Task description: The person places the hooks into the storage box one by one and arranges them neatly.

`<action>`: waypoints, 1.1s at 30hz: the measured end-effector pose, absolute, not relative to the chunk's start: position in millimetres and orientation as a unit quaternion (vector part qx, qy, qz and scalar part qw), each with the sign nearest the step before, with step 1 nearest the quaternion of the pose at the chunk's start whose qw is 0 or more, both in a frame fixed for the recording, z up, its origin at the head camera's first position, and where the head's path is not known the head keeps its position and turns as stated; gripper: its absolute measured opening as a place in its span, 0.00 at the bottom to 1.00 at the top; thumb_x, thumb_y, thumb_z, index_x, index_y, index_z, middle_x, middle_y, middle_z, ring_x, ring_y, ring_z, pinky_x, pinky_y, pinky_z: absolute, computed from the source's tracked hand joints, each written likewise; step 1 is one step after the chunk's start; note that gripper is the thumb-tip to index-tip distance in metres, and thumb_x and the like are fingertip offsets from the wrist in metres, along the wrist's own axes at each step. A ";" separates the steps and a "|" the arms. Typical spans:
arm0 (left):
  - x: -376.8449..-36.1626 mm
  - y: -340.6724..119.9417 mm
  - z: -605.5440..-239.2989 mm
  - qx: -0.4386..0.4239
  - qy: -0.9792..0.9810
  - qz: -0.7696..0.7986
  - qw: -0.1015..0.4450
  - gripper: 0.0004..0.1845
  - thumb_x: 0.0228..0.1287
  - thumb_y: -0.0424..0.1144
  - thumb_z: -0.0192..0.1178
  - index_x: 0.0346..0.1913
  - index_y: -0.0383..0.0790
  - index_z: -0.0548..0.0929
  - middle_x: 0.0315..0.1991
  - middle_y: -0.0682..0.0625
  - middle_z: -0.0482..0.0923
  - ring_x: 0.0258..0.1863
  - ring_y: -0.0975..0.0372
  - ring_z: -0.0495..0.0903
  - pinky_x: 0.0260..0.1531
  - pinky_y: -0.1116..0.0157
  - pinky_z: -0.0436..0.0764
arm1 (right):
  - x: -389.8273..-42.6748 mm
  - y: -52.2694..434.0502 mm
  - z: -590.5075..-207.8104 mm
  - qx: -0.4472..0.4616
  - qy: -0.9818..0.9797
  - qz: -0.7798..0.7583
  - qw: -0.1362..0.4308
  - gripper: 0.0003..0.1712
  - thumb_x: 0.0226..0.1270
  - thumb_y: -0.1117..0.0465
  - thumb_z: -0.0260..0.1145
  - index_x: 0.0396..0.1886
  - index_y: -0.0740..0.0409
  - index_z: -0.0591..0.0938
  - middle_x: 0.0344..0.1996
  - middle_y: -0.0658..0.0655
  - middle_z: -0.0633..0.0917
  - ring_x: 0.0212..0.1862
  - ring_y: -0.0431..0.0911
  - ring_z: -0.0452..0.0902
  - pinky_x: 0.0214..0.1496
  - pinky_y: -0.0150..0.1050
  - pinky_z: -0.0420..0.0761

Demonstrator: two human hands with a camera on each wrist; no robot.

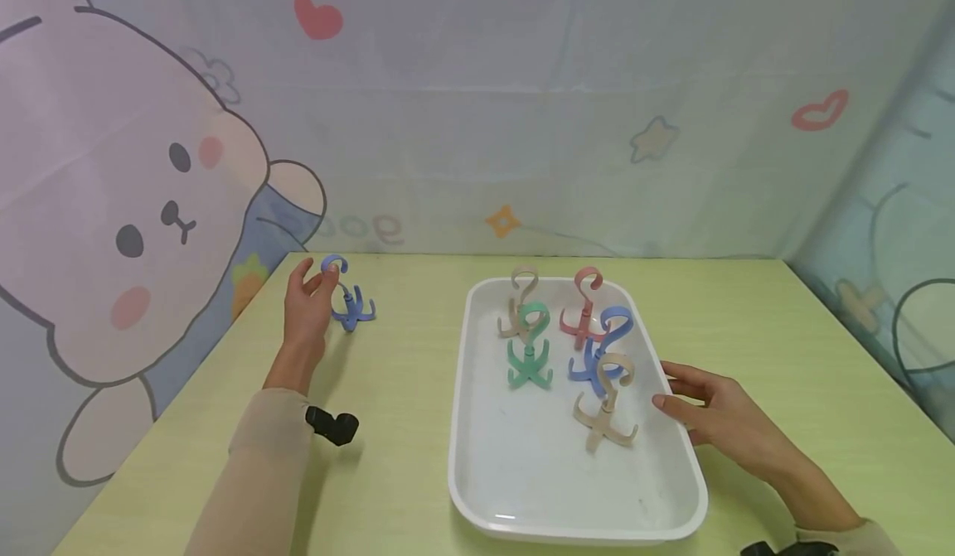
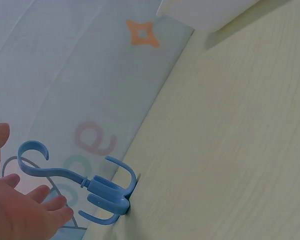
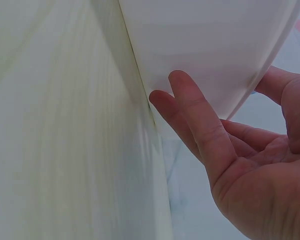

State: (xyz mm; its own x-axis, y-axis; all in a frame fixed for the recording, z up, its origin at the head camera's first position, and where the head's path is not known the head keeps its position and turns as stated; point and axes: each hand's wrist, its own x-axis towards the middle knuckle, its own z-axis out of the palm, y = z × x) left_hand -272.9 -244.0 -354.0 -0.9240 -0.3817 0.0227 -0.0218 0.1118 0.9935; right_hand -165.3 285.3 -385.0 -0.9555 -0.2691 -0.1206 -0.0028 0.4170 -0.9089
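A blue multi-prong hanging hook (image 1: 351,311) stands upright on the table at the left, its curved top raised. My left hand (image 1: 309,307) is right at that curved top, thumb and fingers spread to either side. In the left wrist view the blue hook (image 2: 107,192) rests on its prongs, with the fingers apart from its stem. My right hand (image 1: 724,415) holds the right side of a white tray (image 1: 515,490). Its thumb lies over the rim, and the fingers (image 3: 195,105) reach along the outer wall of the tray (image 3: 215,45).
Inside the tray stand several similar hooks: a green one (image 1: 529,365), a pink one (image 1: 584,324), a blue one (image 1: 597,365), a beige one (image 1: 606,419) in front and another beige one (image 1: 515,316) behind. A printed cloth (image 1: 462,125) hangs behind the table (image 1: 395,440).
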 end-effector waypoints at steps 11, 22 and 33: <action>-280.9 -244.2 -359.8 0.131 -0.736 -0.649 0.143 0.38 0.82 0.59 0.49 0.86 0.52 0.51 0.83 0.42 0.57 0.83 0.49 0.59 0.82 0.47 0.58 | -166.0 286.4 -386.5 -0.082 0.832 -0.535 0.126 0.43 0.79 0.53 0.67 0.83 0.68 0.59 0.71 0.77 0.73 0.53 0.53 0.89 0.44 0.48 0.92; -287.4 -247.0 -363.0 0.141 -0.735 -0.642 0.168 0.32 0.84 0.54 0.50 0.81 0.44 0.65 0.79 0.38 0.65 0.79 0.47 0.66 0.80 0.47 0.63 | -166.1 286.5 -386.4 -0.086 0.832 -0.534 0.126 0.43 0.79 0.54 0.66 0.83 0.68 0.59 0.72 0.77 0.73 0.53 0.53 0.89 0.44 0.48 0.92; -293.8 -246.5 -364.3 0.165 -0.726 -0.644 0.178 0.26 0.83 0.52 0.54 0.73 0.43 0.76 0.62 0.49 0.78 0.70 0.51 0.77 0.75 0.54 0.70 | -166.0 287.8 -386.2 -0.093 0.825 -0.542 0.127 0.43 0.80 0.54 0.66 0.82 0.69 0.59 0.72 0.76 0.73 0.54 0.51 0.89 0.44 0.47 0.92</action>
State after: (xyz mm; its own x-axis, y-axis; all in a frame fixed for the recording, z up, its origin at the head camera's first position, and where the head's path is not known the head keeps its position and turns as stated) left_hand -293.8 -246.5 -364.3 -0.8823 -0.4686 0.0448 -0.0112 0.1161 0.9932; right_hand -166.0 287.8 -386.2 -0.9503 -0.2913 -0.1098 -0.0150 0.3952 -0.9185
